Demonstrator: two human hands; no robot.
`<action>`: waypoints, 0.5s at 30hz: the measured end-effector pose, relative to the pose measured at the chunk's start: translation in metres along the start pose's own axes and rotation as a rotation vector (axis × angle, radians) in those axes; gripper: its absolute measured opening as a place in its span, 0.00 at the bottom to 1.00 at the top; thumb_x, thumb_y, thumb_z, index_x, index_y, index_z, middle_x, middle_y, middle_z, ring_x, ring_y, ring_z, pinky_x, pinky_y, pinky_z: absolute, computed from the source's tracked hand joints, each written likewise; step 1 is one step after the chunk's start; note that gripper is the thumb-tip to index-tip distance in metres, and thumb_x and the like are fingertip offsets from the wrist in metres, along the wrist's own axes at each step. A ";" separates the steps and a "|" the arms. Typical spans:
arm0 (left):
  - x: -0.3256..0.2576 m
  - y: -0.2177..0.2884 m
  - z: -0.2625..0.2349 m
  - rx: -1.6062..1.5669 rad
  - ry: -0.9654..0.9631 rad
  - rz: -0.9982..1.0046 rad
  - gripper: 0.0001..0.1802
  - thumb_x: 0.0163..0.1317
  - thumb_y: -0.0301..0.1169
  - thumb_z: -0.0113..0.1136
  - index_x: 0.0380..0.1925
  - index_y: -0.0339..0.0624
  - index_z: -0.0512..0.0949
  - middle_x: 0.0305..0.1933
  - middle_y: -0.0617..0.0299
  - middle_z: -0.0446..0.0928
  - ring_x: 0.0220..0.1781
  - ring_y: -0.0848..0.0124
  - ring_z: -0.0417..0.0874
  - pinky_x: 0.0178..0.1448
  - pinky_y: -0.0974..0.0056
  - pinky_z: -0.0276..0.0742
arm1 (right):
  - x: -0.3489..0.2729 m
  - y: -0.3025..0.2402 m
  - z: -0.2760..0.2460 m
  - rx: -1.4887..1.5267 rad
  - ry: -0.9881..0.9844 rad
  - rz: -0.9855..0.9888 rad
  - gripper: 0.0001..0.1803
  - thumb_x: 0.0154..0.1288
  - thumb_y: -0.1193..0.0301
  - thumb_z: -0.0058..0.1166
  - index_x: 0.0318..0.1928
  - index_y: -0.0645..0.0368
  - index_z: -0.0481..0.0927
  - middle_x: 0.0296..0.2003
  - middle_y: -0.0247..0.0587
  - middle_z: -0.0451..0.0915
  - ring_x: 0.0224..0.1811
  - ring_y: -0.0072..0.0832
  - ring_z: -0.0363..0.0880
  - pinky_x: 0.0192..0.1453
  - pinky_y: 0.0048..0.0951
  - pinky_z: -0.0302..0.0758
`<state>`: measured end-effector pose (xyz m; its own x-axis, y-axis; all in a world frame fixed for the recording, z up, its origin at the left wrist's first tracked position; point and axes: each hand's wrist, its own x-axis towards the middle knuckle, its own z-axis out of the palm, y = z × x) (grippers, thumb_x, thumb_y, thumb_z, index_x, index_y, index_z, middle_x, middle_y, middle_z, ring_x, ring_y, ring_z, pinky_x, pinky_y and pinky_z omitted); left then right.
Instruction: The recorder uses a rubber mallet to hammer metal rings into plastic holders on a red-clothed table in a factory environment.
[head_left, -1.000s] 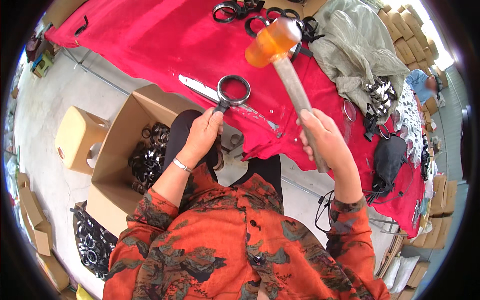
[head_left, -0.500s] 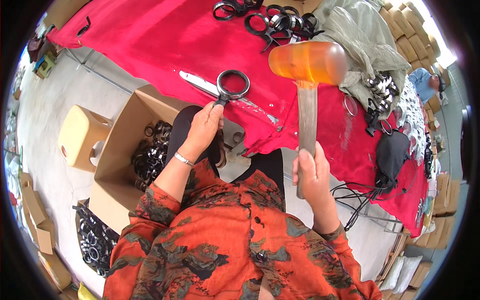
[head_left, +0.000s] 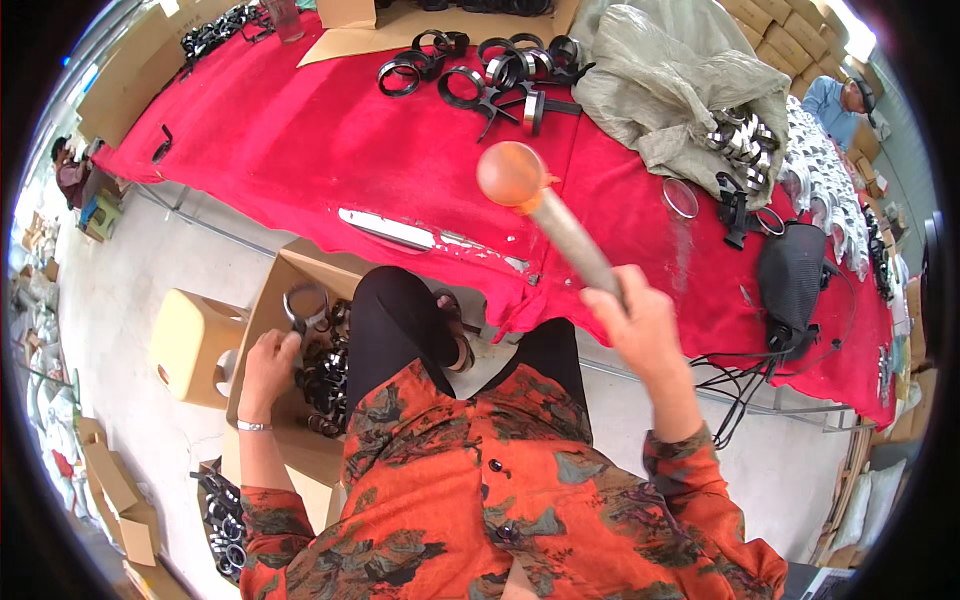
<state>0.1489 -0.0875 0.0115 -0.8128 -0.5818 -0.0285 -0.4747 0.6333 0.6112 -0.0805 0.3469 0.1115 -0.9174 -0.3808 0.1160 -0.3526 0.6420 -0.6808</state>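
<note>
My left hand (head_left: 268,368) is closed on the short handle of a black ring-shaped part (head_left: 306,304) with a shiny metal band. It is over the cardboard box (head_left: 262,312) at my left, where many similar black parts (head_left: 326,385) lie in a heap. In my right hand (head_left: 640,322) is a mallet (head_left: 572,236) with a wooden handle and an amber, see-through head, raised above the red-covered table. More black ring parts (head_left: 462,88) lie loose at the table's far side. A bare metal strip (head_left: 385,229) shows at the near edge.
A grey-green sack (head_left: 650,90) with metal bands (head_left: 745,145) spilling out sits at the table's far right. Nearer are a clear ring (head_left: 680,197) and a black mesh pouch (head_left: 790,285) with cords. A yellow stool (head_left: 195,345) stands left of the box. A person (head_left: 835,105) is at far right.
My left hand has carried the ring part from above the table edge down left to the cardboard box. The mallet has tilted left, its head swung round. The view has shifted.
</note>
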 end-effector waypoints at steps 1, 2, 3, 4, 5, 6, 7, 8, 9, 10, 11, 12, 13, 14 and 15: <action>-0.001 -0.002 -0.007 0.408 0.065 0.153 0.14 0.65 0.36 0.54 0.32 0.34 0.77 0.25 0.62 0.76 0.28 0.74 0.75 0.33 0.69 0.72 | 0.005 0.012 -0.008 -0.140 0.132 -0.100 0.19 0.59 0.57 0.60 0.38 0.60 0.74 0.27 0.53 0.78 0.30 0.50 0.79 0.33 0.43 0.73; 0.004 -0.001 -0.011 0.418 0.079 0.151 0.14 0.65 0.36 0.54 0.32 0.34 0.77 0.25 0.62 0.76 0.28 0.74 0.75 0.33 0.69 0.72 | 0.008 0.020 -0.015 -0.253 0.237 -0.197 0.18 0.58 0.59 0.62 0.39 0.59 0.74 0.28 0.52 0.79 0.31 0.49 0.79 0.33 0.44 0.74; 0.018 0.038 -0.013 0.146 0.092 0.138 0.12 0.64 0.35 0.55 0.32 0.34 0.77 0.26 0.63 0.76 0.27 0.76 0.74 0.32 0.70 0.70 | 0.010 0.029 -0.022 -0.317 0.275 -0.206 0.18 0.57 0.61 0.63 0.41 0.59 0.75 0.30 0.50 0.79 0.31 0.48 0.80 0.33 0.44 0.74; 0.033 0.078 -0.011 -0.128 0.103 0.122 0.11 0.62 0.34 0.57 0.32 0.35 0.77 0.27 0.65 0.76 0.26 0.78 0.72 0.30 0.70 0.68 | 0.011 0.035 -0.023 -0.350 0.285 -0.172 0.18 0.56 0.62 0.63 0.41 0.59 0.75 0.31 0.49 0.78 0.32 0.48 0.79 0.34 0.43 0.74; 0.047 0.118 -0.008 -0.236 0.051 0.130 0.11 0.63 0.34 0.56 0.33 0.35 0.78 0.28 0.65 0.77 0.29 0.78 0.73 0.32 0.71 0.69 | 0.011 0.041 -0.021 -0.384 0.295 -0.137 0.18 0.55 0.63 0.63 0.42 0.59 0.75 0.32 0.48 0.78 0.33 0.47 0.78 0.35 0.43 0.74; 0.065 0.158 -0.001 -0.344 -0.005 0.141 0.11 0.63 0.33 0.55 0.34 0.35 0.78 0.29 0.64 0.78 0.31 0.78 0.74 0.33 0.71 0.69 | 0.011 0.045 -0.020 -0.385 0.303 -0.127 0.18 0.55 0.63 0.63 0.42 0.59 0.75 0.32 0.48 0.78 0.33 0.47 0.78 0.35 0.43 0.74; 0.085 0.187 0.012 -0.396 -0.024 0.270 0.09 0.64 0.31 0.55 0.36 0.35 0.78 0.29 0.64 0.77 0.33 0.80 0.74 0.34 0.73 0.70 | 0.010 0.049 -0.017 -0.406 0.331 -0.173 0.18 0.55 0.64 0.63 0.42 0.60 0.75 0.33 0.46 0.76 0.34 0.46 0.76 0.37 0.42 0.73; 0.104 0.211 0.028 -0.410 -0.042 0.430 0.09 0.64 0.30 0.56 0.38 0.35 0.77 0.31 0.64 0.78 0.33 0.80 0.75 0.35 0.72 0.70 | 0.008 0.050 -0.015 -0.425 0.360 -0.222 0.18 0.54 0.65 0.63 0.42 0.60 0.75 0.33 0.45 0.75 0.36 0.45 0.75 0.39 0.41 0.72; 0.119 0.244 0.040 -0.353 -0.133 0.449 0.09 0.64 0.29 0.57 0.40 0.35 0.77 0.34 0.64 0.78 0.35 0.79 0.76 0.37 0.71 0.71 | 0.007 0.051 -0.009 -0.483 0.401 -0.218 0.19 0.53 0.65 0.63 0.42 0.61 0.75 0.33 0.43 0.74 0.37 0.43 0.73 0.41 0.40 0.71; 0.135 0.270 0.057 -0.300 -0.104 0.643 0.10 0.63 0.30 0.57 0.40 0.35 0.77 0.35 0.62 0.78 0.36 0.75 0.77 0.39 0.69 0.73 | 0.006 0.050 -0.007 -0.508 0.410 -0.212 0.19 0.54 0.64 0.63 0.42 0.60 0.75 0.33 0.43 0.74 0.37 0.42 0.73 0.40 0.39 0.71; 0.152 0.291 0.075 -0.228 -0.008 0.801 0.12 0.61 0.32 0.59 0.41 0.36 0.76 0.35 0.58 0.79 0.35 0.70 0.77 0.41 0.67 0.74 | 0.006 0.047 -0.006 -0.533 0.419 -0.208 0.19 0.54 0.62 0.62 0.42 0.60 0.75 0.33 0.42 0.74 0.37 0.41 0.74 0.40 0.39 0.70; 0.165 0.316 0.088 -0.199 -0.027 0.777 0.13 0.60 0.33 0.60 0.42 0.37 0.76 0.35 0.55 0.78 0.35 0.67 0.78 0.42 0.65 0.74 | 0.006 0.045 -0.005 -0.535 0.425 -0.200 0.19 0.54 0.62 0.62 0.42 0.60 0.75 0.33 0.42 0.74 0.37 0.41 0.74 0.40 0.39 0.70; 0.181 0.336 0.104 -0.178 -0.001 0.795 0.16 0.59 0.35 0.61 0.42 0.35 0.76 0.37 0.53 0.78 0.38 0.63 0.80 0.43 0.62 0.75 | 0.006 0.043 -0.005 -0.574 0.427 -0.197 0.19 0.54 0.61 0.62 0.42 0.60 0.76 0.33 0.42 0.74 0.36 0.39 0.73 0.38 0.38 0.70; 0.201 0.347 0.120 -0.088 0.168 0.824 0.18 0.56 0.37 0.62 0.40 0.33 0.77 0.36 0.49 0.79 0.39 0.56 0.81 0.43 0.57 0.76 | 0.007 0.040 -0.005 -0.607 0.427 -0.204 0.19 0.54 0.60 0.62 0.42 0.59 0.76 0.32 0.41 0.74 0.36 0.38 0.73 0.37 0.37 0.69; 0.211 0.358 0.127 -0.089 0.170 0.831 0.18 0.56 0.37 0.62 0.40 0.33 0.77 0.36 0.49 0.79 0.39 0.56 0.81 0.43 0.57 0.76 | 0.008 0.039 -0.005 -0.609 0.434 -0.202 0.19 0.54 0.60 0.62 0.42 0.59 0.76 0.32 0.41 0.74 0.36 0.38 0.73 0.37 0.37 0.69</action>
<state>-0.2355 0.0810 0.1239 -0.8205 -0.0190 0.5714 0.2875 0.8502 0.4411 -0.1030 0.3720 0.0893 -0.7705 -0.3149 0.5542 -0.4448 0.8884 -0.1136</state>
